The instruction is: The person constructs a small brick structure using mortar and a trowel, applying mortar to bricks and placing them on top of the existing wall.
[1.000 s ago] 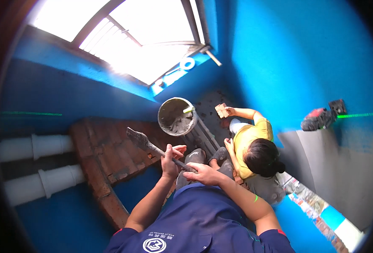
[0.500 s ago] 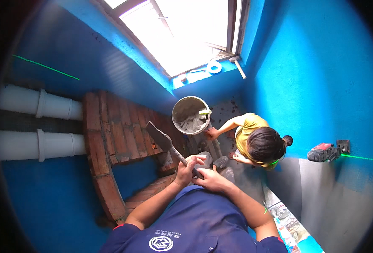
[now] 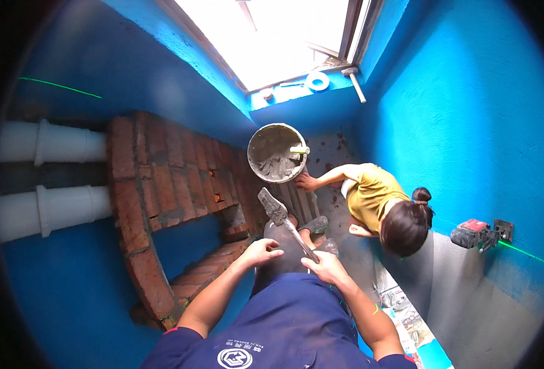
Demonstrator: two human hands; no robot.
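My right hand [image 3: 323, 267] grips the handle of a trowel [image 3: 276, 211] whose mortar-caked blade points up toward a brick wall [image 3: 161, 178]. My left hand [image 3: 261, 252] rests with fingers spread on my dark-trousered thigh, holding nothing. Beyond the trowel stands a round bucket [image 3: 276, 152] with grey mortar inside. A person in a yellow shirt [image 3: 379, 200] crouches to the right, one hand reaching to the floor beside the bucket.
Two white pipes [image 3: 51, 172] run along the left behind the brick wall. Blue walls close in on all sides, with a bright window [image 3: 272, 31] above. A red laser level [image 3: 476, 234] sits on the right wall, casting a green line.
My left hand has let go of the trowel handle and dropped onto my thigh. The view has tilted, and the crouching person's hand has moved down beside the bucket.
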